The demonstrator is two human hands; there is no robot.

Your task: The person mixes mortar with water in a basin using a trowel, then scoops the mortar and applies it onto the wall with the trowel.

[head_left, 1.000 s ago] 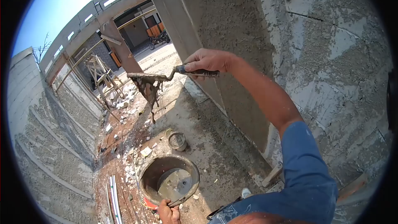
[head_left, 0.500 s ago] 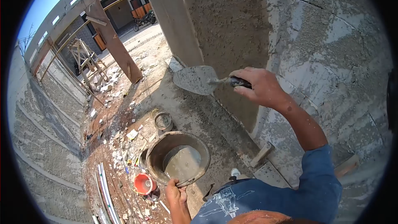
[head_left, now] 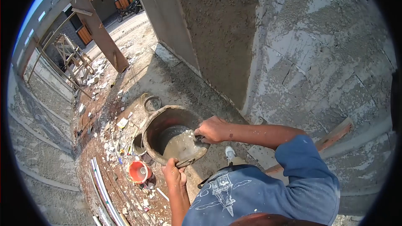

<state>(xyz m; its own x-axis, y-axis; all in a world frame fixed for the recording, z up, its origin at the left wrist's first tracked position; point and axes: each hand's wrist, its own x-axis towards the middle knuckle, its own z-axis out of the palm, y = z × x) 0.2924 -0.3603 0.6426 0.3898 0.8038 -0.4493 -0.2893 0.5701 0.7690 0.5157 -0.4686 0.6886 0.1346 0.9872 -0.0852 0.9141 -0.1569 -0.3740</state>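
A wide round tub (head_left: pixel 147 142) of wet grey mortar (head_left: pixel 179 147) is in front of my body, tilted slightly. My left hand (head_left: pixel 173 170) is closed on its near rim. My right hand (head_left: pixel 212 129) reaches over the right side of the tub, closed around the trowel (head_left: pixel 197 137). Most of the handle is hidden by my fingers, and the blade is down in the tub at the mortar, where I cannot make out its outline.
A small red bucket (head_left: pixel 139 171) and a dark bucket (head_left: pixel 152 104) stand beside the tub. Rubble and long pipes (head_left: pixel 102 184) lie on the left. A partly plastered wall (head_left: pixel 220 37) rises ahead; a wooden plank (head_left: pixel 335 134) leans at right.
My right hand has brought the trowel down from in front of the wall into the tub. My left hand keeps hold of the rim. The view has shifted slightly.
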